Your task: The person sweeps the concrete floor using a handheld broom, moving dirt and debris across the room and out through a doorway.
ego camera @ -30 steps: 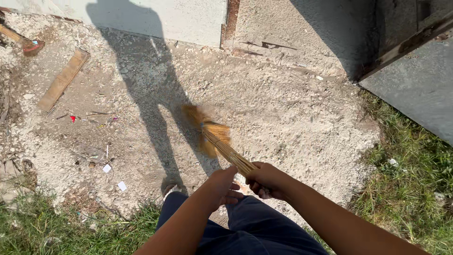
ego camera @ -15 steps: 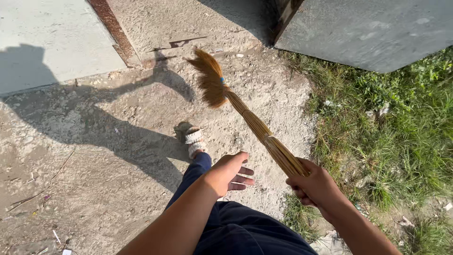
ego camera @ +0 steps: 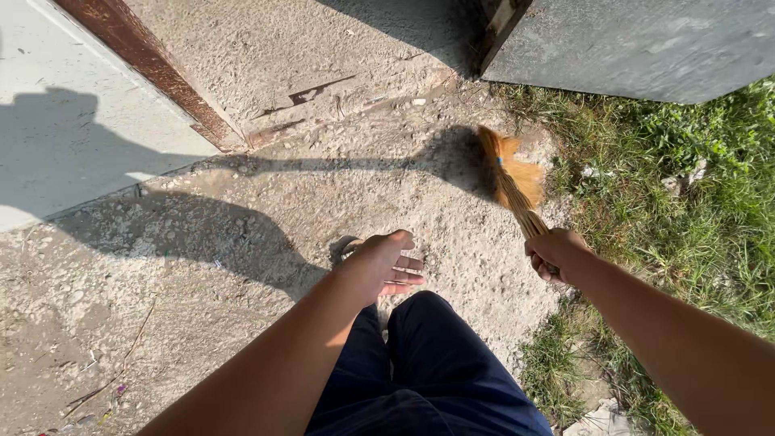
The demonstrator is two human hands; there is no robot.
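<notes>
A person in dark trousers [ego camera: 436,363] stands on a patch of gritty, sandy ground [ego camera: 266,234], sweeping one-handed. Nearest the camera, the left hand [ego camera: 383,265] hangs free above the knee, fingers loosely extended and holding nothing. Just beyond it, the right hand [ego camera: 553,254] is wrapped tightly around the bound end of a straw broom [ego camera: 513,182], fingers curled fully about the handle. The broom's long axis runs from that fist up and slightly left, its orange bristles fanned and pointing away from the person, their tips down at the right edge of the sandy patch where it meets the grass [ego camera: 686,210]. Sweeping well here probably calls for a low angle and short, light strokes drawn inward from the grass line, so that grit gathers on the bare ground rather than scattering into the turf. Farther off lie a pale concrete slab [ego camera: 73,137] with a rusty edge strip [ego camera: 153,73] at the left and a grey metal panel [ego camera: 638,44] at the far right corner.
</notes>
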